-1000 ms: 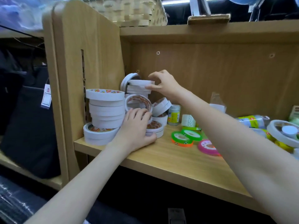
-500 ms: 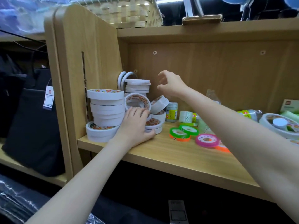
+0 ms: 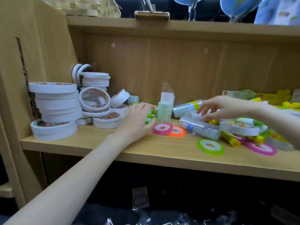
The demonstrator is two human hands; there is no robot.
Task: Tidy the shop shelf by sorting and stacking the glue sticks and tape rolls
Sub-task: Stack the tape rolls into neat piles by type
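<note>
Wooden shelf [image 3: 100, 144] | step: sorting loose rolls; left hand [image 3: 138, 120] curled on green tape [image 3: 150, 116]; right hand [image 3: 222, 108] spread, empty, above wrapped tape sleeve [image 3: 200, 127] | next: stack with white rolls [image 3: 56, 101] beyond left hand

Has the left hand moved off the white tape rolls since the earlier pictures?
Yes. The left hand has shifted right along the shelf, away from the stacked white tape rolls, and now lies by the pink tape ring.

The light is bright and soft on the wooden shelf [image 3: 162, 153]. Under it everything is dark. The right hand [image 3: 224, 108] looks blurry, and so do things at the far right. Straight edges bend near the sides.
</note>
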